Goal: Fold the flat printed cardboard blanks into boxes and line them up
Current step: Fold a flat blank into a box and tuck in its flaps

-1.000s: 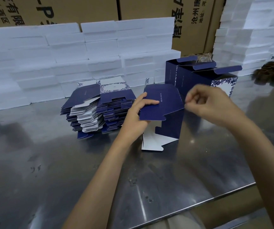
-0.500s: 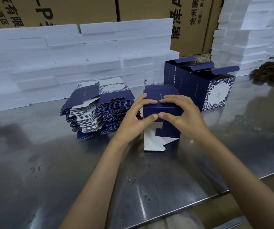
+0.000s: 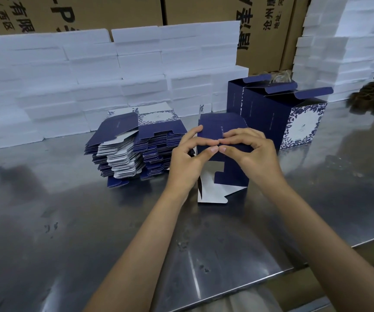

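Head view. A partly folded navy-blue printed cardboard box (image 3: pixel 223 154) stands upright on the polished steel worktop (image 3: pixel 68 221), its white-lined bottom flaps (image 3: pixel 213 192) splayed toward the viewer and resting on the metal. The left hand (image 3: pixel 189 157) grips the box's upper left edge, fingers curled over the top panel and thumb pressed against the front face. The right hand (image 3: pixel 253 152) grips the upper right edge in mirror fashion; the two thumbs and the two index fingertips almost touch at the middle of the top fold. One second ago the right hand was raised clear of the box, fingers bunched in the air, while the left hand alone held a loose top panel; half a second ago both hands had closed on the box, and they now keep that grip, shifted slightly so that the fingertips meet along the crease. The box itself has not moved on the worktop.

Just left of the box lies a fanned stack of flat navy-and-white printed cardboard blanks (image 3: pixel 134 152). Behind and to its right stand several finished navy boxes with blue floral white panels (image 3: pixel 278 115), top flaps open, lined up touching one another. White foam blocks (image 3: pixel 114 75) are stacked along the back, before brown corrugated cartons (image 3: pixel 114 12).
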